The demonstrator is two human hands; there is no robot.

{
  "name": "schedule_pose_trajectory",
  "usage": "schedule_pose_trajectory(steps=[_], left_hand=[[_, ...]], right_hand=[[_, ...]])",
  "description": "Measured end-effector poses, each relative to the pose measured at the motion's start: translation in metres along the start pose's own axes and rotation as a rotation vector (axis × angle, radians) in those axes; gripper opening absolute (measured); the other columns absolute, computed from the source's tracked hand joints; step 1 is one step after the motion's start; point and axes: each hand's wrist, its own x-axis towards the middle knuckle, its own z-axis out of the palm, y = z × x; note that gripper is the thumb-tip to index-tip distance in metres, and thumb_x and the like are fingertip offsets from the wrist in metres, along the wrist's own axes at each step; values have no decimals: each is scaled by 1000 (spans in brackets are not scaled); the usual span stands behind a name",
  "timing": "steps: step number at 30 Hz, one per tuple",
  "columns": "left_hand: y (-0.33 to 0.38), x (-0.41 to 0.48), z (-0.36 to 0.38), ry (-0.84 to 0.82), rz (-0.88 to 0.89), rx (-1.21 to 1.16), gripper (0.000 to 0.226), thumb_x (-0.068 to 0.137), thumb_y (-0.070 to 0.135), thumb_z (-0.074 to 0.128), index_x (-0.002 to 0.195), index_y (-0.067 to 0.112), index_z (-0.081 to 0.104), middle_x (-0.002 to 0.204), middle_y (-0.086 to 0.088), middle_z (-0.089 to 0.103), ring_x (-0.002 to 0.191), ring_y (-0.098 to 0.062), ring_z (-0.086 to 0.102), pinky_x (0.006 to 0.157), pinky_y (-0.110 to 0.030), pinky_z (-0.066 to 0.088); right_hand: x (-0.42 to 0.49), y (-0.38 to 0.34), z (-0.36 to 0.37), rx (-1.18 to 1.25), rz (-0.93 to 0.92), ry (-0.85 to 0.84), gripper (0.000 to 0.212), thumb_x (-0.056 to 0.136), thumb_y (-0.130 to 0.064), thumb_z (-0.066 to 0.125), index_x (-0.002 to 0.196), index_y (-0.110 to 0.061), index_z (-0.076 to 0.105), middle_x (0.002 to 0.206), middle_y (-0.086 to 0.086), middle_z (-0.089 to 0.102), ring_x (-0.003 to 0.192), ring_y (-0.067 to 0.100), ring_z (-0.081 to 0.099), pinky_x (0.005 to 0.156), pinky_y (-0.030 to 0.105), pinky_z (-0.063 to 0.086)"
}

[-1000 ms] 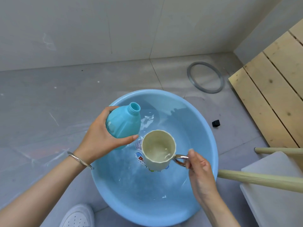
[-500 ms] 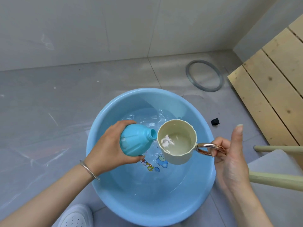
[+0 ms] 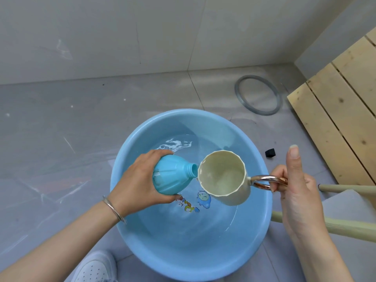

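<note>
A light blue basin (image 3: pixel 262 202) with shallow water stands on the grey floor. Over it my left hand (image 3: pixel 138 182) grips a turquoise bottle (image 3: pixel 173 176), uncapped and tipped sideways, its mouth right at the rim of a cream mug (image 3: pixel 223 178). My right hand (image 3: pixel 295 186) pinches the mug's copper handle (image 3: pixel 266 181), with one finger sticking straight up. The mug tilts toward the bottle and holds a little pale liquid at the bottom.
A grey ring (image 3: pixel 258 97) lies on the floor behind the basin, a small black cap (image 3: pixel 270 153) to its right. A wooden pallet (image 3: pixel 341 123) fills the right side. Pale wooden poles (image 3: pixel 333 226) and a grey pad (image 3: pixel 350 255) sit at lower right. A white shoe (image 3: pixel 93 269) shows below.
The bottle has tipped from upright to sideways, its mouth now at the mug's rim. The mug moved right and up, and my right hand turned with a finger raised.
</note>
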Motion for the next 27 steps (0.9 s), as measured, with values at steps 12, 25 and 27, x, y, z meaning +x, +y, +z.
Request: schedule_pose_trajectory(steps=[12, 25, 27], left_hand=[[-1, -2, 2, -8, 7, 19, 86, 49, 60, 79, 125, 39, 44, 115, 28, 47, 104, -4, 47, 89, -21, 40], [1, -4, 3, -8, -6, 7, 87, 50, 53, 86, 125, 37, 46, 115, 25, 49, 105, -4, 48, 91, -21, 40], [1, -4, 3, -6, -8, 4, 87, 50, 53, 86, 125, 37, 46, 114, 24, 49, 104, -4, 48, 91, -21, 41]], right_hand=[[2, -8, 0, -99, -76, -9, 71, 70, -56, 66, 53, 11, 48, 43, 5, 42, 36, 2, 41, 45, 6, 32], [2, -17, 5, -119, -156, -40, 63, 75, -33, 66, 65, 26, 48, 47, 15, 49, 38, -2, 52, 45, 4, 34], [0, -21, 5, -141, -162, -34, 69, 73, -38, 68, 74, 29, 50, 59, 36, 49, 44, 1, 59, 48, 4, 37]])
